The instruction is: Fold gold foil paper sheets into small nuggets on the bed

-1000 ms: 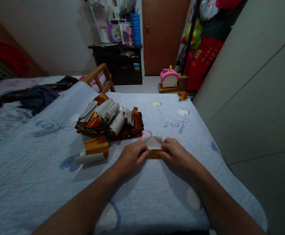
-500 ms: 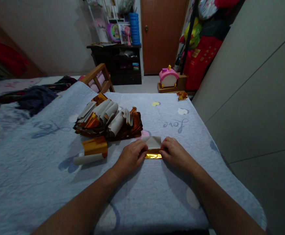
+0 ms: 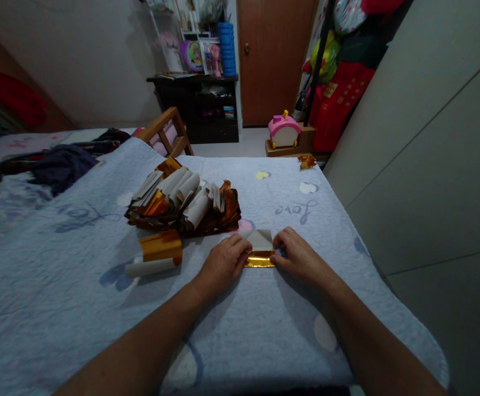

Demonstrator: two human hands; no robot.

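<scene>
A small sheet of gold foil paper [image 3: 259, 257] lies on the blue quilt [image 3: 78, 264], its near edge folded up so the gold side shows below the white back. My left hand [image 3: 224, 262] pinches its left end and my right hand [image 3: 296, 256] pinches its right end, both pressing it flat on the quilt. Just beyond lies a pile of folded gold-and-white papers [image 3: 182, 201]. Left of my left hand sits a single rolled gold-and-white paper [image 3: 156, 253].
Dark clothes [image 3: 58, 162] lie on the bed at far left. A wooden chair [image 3: 165, 132] stands past the bed's far edge. A wardrobe [image 3: 429, 137] runs close along the right. A pink toy [image 3: 285, 131] and a crumpled gold scrap [image 3: 308, 160] sit beyond.
The near edge of the paper has been folded further up, showing a bright gold strip. Both hands shifted slightly up along the fold.
</scene>
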